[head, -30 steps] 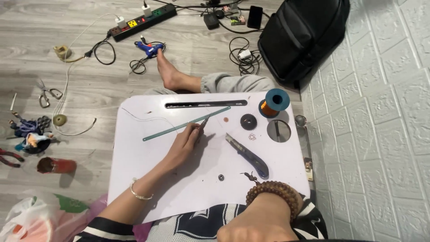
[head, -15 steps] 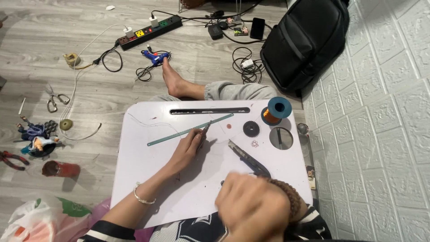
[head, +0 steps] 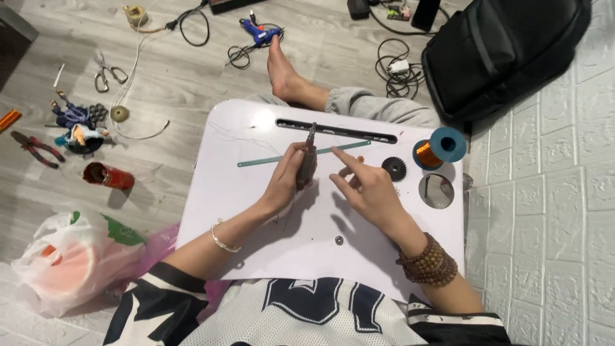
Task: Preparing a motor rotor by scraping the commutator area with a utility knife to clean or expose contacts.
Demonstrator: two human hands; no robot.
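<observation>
I see my left hand [head: 289,177] closed around a dark, slim utility knife [head: 307,160], held upright over the white lap tray [head: 218,192]. My right hand [head: 365,189] hovers beside it, fingers spread. Beyond lie a green strip [head: 256,161], a black gear [head: 394,168] and a copper-wire spool [head: 435,147].

one head-worn view looks steeply down from close above the white lap tray [head: 397,256], facing forward over the floor [head: 192,83] toward the outstretched foot [head: 282,70].
</observation>
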